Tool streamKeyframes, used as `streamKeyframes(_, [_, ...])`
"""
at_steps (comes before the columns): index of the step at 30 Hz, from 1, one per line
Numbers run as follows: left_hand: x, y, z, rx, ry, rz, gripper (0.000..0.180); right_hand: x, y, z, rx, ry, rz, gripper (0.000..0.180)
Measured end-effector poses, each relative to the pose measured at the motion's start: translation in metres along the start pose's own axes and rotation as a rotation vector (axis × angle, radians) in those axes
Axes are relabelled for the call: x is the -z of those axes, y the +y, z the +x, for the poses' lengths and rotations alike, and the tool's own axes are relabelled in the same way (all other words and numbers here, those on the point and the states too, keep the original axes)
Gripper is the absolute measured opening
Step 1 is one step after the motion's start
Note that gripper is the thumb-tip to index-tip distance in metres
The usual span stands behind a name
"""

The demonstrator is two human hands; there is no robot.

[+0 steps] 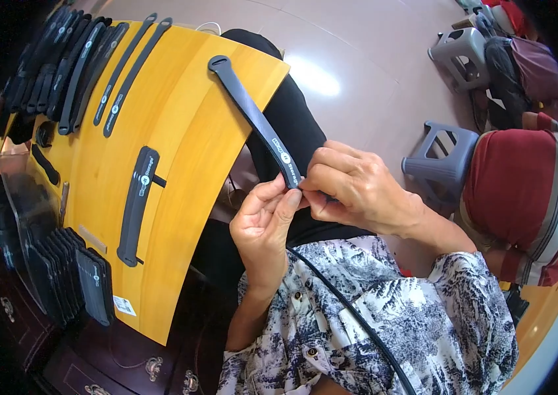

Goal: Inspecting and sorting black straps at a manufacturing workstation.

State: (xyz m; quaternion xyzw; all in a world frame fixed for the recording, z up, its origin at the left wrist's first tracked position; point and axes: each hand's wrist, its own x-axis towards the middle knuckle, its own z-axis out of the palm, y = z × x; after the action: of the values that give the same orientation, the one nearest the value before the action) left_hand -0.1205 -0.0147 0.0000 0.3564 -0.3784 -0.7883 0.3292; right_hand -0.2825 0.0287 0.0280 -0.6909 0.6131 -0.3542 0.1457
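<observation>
Yellow wooden bench [187, 138] carries rows of dark straps. My right hand [351, 187] and left hand [262, 224] have fingers pinched closed on the near end of a long dark-grey rubber strap [253, 118], far end resting on the bench edge.

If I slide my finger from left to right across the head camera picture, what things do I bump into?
Row of flat black pouches standing at the table's edge → dark grey strap lying on the yellow wooden table → left hand → right hand → grey plastic stool → red striped cushion.
</observation>
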Motion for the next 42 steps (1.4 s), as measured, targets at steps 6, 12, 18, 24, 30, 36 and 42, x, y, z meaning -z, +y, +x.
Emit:
streamKeyframes(6, [0.011,-0.003,-0.004,0.030,0.001,-0.169,0.025,-0.005,0.005,0.014,-0.015,-0.145,0.256,0.016])
streamKeyframes(12, [0.022,-0.009,-0.008,0.013,0.062,-0.203,0.024,-0.022,0.000,0.021,0.011,-0.120,0.234,0.016])
streamKeyframes(18, [0.021,-0.009,-0.006,-0.076,0.119,-0.154,0.028,-0.033,-0.003,0.023,-0.028,-0.046,0.216,0.016])
streamKeyframes(24, [0.020,-0.004,-0.006,-0.027,0.112,-0.170,0.017,-0.032,-0.006,0.023,-0.105,-0.081,0.265,0.014])
streamKeyframes(30, [0.027,0.001,-0.009,-0.048,0.064,-0.028,0.012,-0.028,-0.005,0.026,-0.358,-0.206,0.584,0.014])
streamKeyframes(36, [0.025,0.011,-0.006,-0.011,0.034,-0.185,0.013,-0.019,0.005,0.033,-0.652,-0.376,1.076,0.008])
streamKeyframes(42, [0.015,0.027,-0.005,0.036,0.040,-0.008,0.014,-0.015,-0.010,0.025,-0.212,-0.090,0.433,0.039])
